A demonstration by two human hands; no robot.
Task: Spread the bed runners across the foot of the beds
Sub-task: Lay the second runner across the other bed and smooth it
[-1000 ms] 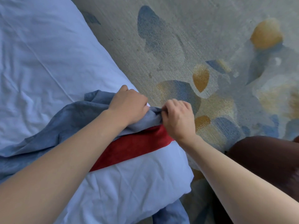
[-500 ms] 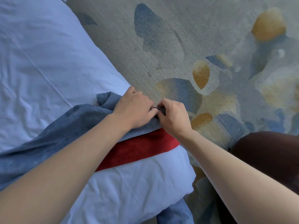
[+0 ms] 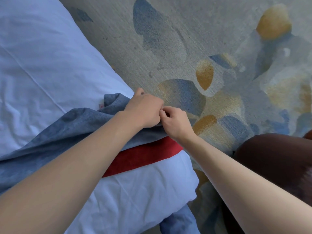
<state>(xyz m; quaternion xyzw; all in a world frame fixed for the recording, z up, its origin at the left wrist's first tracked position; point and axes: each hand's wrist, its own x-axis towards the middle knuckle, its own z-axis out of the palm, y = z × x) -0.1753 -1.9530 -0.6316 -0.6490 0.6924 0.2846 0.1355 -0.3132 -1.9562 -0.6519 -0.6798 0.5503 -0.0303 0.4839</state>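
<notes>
A blue-grey bed runner (image 3: 72, 132) with a red band (image 3: 143, 156) lies rumpled across the corner of a white bed (image 3: 42, 65). My left hand (image 3: 143, 112) grips the runner's blue cloth at the bed's edge, fingers curled over it. My right hand (image 3: 175, 124) sits right beside it, knuckles touching, pinching the same edge of the runner. The runner's end is bunched under both hands and part of it is hidden by my left forearm.
Patterned carpet (image 3: 185, 48) with blue and yellow shapes covers the floor to the right of the bed. A dark brown clothed leg (image 3: 278, 162) shows at the right edge. Blue fabric (image 3: 179, 222) hangs below the bed corner.
Both hands have shifted up and toward the bed's edge, and come together until they touch. The runner's end has been drawn along with them.
</notes>
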